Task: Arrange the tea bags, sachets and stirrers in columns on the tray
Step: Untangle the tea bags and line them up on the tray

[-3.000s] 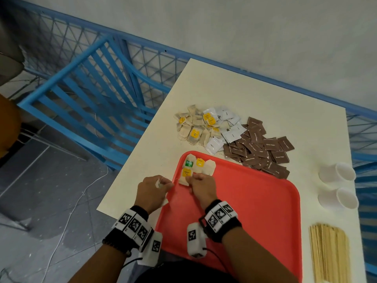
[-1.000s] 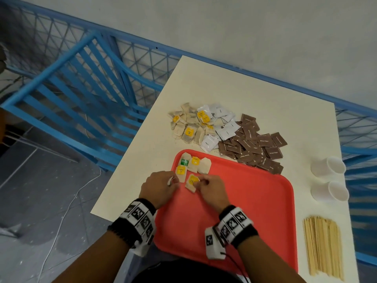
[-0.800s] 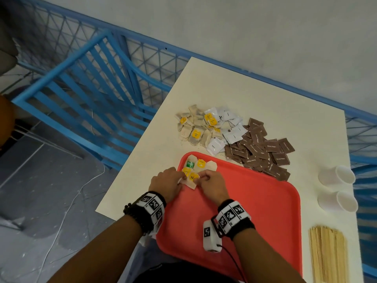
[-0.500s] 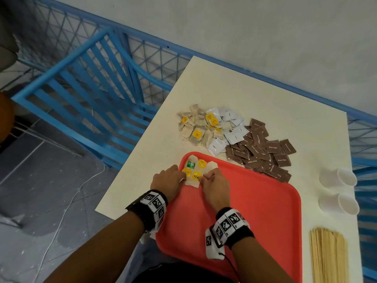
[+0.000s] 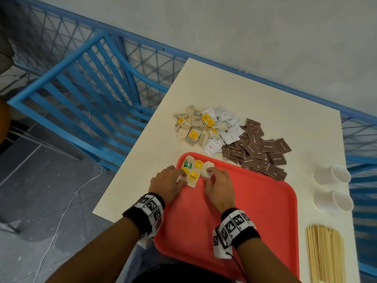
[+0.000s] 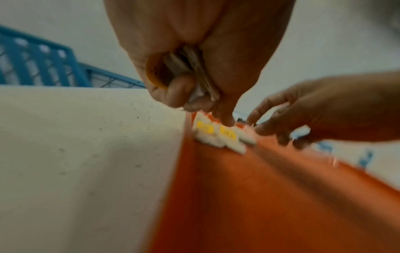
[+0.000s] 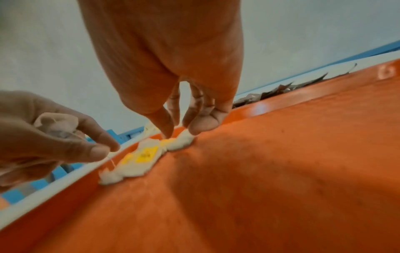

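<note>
The cream worktop (image 5: 265, 103) stands against a pale wall, with blue metal railings (image 5: 85, 94) off beyond my left hand (image 5: 167, 183) and a grey floor below them. The red tray (image 5: 255, 211) lies under both my wrists. At its far left corner, just ahead of my fingers, sits a small cluster of tea bags on the tray (image 5: 193, 170), yellow tags and one green tag showing.

My right hand (image 5: 218, 188) has its fingertips down on the rightmost bag of that cluster; the right wrist view shows thumb and fingers (image 7: 203, 123) close together on the bag's edge, pinching it. My left hand rests at the tray's left rim, fingers curled.

Only the wrist views show what is inside my left hand: a bunch of spare tea bags (image 6: 192, 71) gripped in the palm, one with a yellow tag. From the head view that bundle is almost hidden behind my knuckles.

Only the head view shows the stock beyond my hands: a heap of loose tea bags (image 5: 193, 129), white sachets (image 5: 226, 131) beside them, and brown sachets (image 5: 259, 152) touching the tray's far edge. Off past my right hand lie two white cups (image 5: 332, 186) on their sides and, nearer me, a bundle of wooden stirrers (image 5: 324, 256).
</note>
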A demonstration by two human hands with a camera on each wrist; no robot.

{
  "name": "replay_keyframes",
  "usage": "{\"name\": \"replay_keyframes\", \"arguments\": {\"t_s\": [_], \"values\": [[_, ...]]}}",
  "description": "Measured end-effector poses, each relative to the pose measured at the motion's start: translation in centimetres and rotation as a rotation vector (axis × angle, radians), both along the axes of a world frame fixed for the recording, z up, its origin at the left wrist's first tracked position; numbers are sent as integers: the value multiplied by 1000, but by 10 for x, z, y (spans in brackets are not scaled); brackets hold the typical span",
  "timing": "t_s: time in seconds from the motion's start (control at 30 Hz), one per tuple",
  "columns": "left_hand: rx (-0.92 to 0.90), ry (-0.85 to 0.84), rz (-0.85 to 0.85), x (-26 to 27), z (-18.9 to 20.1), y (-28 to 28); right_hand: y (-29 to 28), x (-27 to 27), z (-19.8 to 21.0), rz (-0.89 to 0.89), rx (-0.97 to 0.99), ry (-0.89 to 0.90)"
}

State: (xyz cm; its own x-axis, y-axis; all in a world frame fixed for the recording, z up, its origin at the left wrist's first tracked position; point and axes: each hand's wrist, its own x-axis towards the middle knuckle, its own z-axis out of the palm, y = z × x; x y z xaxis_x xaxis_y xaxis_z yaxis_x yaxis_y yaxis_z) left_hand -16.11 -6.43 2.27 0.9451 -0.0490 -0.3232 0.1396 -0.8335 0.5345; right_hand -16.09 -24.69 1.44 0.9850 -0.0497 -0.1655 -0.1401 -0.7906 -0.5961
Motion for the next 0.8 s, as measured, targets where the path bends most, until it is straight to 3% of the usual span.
{"name": "replay_keyframes", "arguments": {"t_s": [0.1, 0.23, 0.33, 0.43, 0.57, 0.67, 0.8], "values": [[-491, 17, 253, -8, 12, -5, -1, -8, 18, 153, 172, -14], [-1159, 487, 397, -20, 42, -14, -6, -29, 49, 155, 402, 15], [-1441, 673, 427, -26, 57, -19, -11, -37, 77, 83, 506, -6], [-1462, 730, 367, -30, 69, -26, -15, -39, 98, 112, 535, -20], [-1313, 687, 222, -34, 77, -38, -16, -36, 99, 204, 365, 42], [-1276, 642, 122, -35, 76, -41, -15, -38, 108, 204, 440, -41], [-1270, 567, 247, -37, 80, -43, -27, -42, 134, 201, 582, -81]]}}
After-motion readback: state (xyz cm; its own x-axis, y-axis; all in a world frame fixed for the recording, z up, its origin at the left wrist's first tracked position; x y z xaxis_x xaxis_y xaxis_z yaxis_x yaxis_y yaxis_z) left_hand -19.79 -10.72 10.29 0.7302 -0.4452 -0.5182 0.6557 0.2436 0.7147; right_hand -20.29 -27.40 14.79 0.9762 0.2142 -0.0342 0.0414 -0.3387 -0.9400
